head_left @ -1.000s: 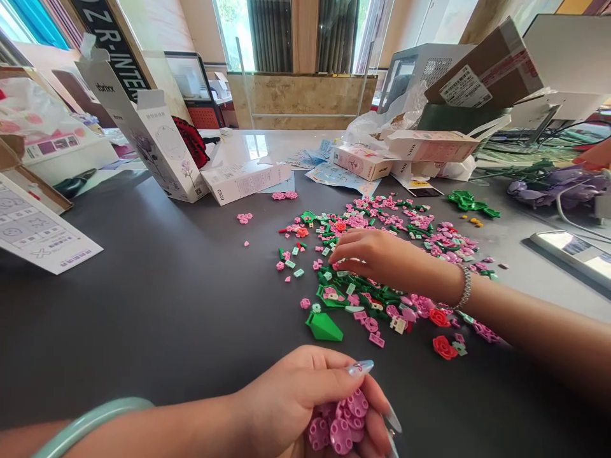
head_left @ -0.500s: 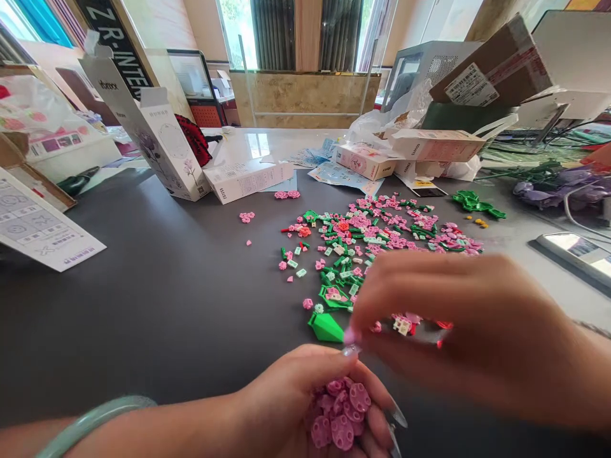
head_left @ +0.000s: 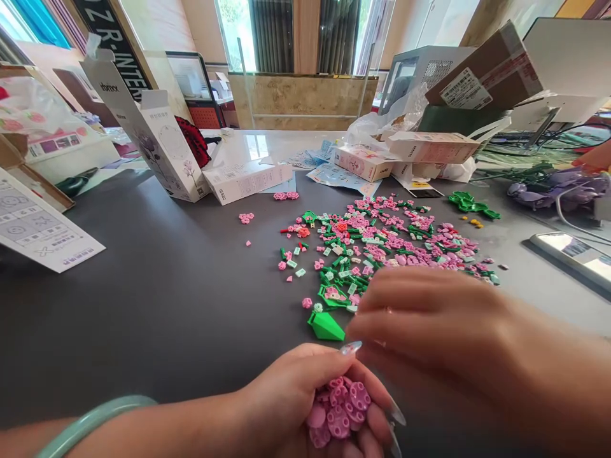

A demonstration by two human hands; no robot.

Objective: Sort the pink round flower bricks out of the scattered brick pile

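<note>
Cupped palm up, my left hand (head_left: 286, 388) holds a heap of pink toy-brick pieces (head_left: 338, 407), rounded and flat with small studs. My right hand (head_left: 439, 324) hovers just above and right of it, its fingers curled and smeared by motion. Whether anything is between those fingertips is hidden. By the fingertips lies a green pointed brick piece (head_left: 326, 326) on the dark table. Beyond it spreads a loose pile of small bricks (head_left: 382, 238), mostly pink with green, pale and red ones.
Small pink bricks (head_left: 246, 218) lie apart on the left of the dark table (head_left: 167, 305). White boxes (head_left: 248, 181), blue printed sheets (head_left: 344, 177) and an opened pink box (head_left: 434, 146) stand behind. Green pieces (head_left: 472, 205), purple flowers (head_left: 558, 187) and a phone-like device (head_left: 573, 254) are at right.
The pink piece seen at my right fingertips no longer shows. In my left palm, the pink pieces lie differently, with a smooth round one now visible. My right hand has turned and dropped slightly.
</note>
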